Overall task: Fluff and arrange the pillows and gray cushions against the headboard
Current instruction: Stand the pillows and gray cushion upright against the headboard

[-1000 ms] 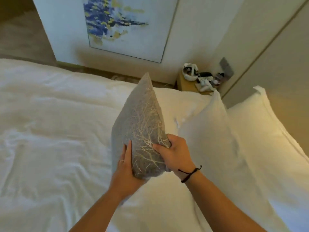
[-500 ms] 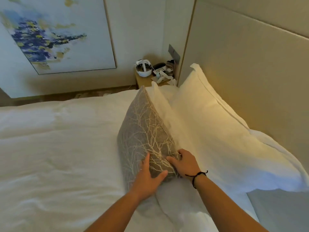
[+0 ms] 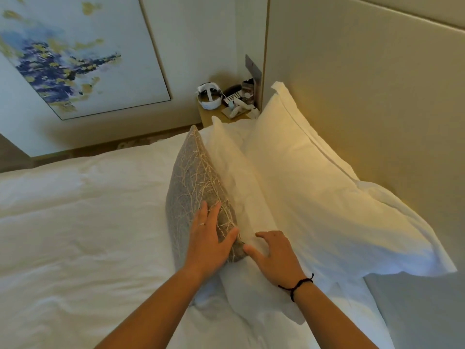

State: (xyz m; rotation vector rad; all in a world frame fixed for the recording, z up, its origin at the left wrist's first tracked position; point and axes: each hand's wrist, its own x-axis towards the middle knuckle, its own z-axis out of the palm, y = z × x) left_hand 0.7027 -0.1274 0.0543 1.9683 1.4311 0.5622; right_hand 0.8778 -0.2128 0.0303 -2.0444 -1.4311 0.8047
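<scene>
My left hand (image 3: 210, 238) flat, fingers spread, pressing gray cushion (image 3: 195, 187) (woven, pale branch stitching). My right hand (image 3: 274, 253) open, half-curled on front white pillow (image 3: 239, 177), gripping nothing. Cushion on edge, leaning against that soft, creased pillow; back pillow (image 3: 314, 172) plump against smooth padded headboard (image 3: 364, 84).

The gray cushion (image 3: 193, 187) is rough woven cloth with pale stitched threads; the pillows (image 3: 314, 177) are smooth matt cotton-like cloth; the headboard (image 3: 364, 84) looks smooth and padded.
</scene>
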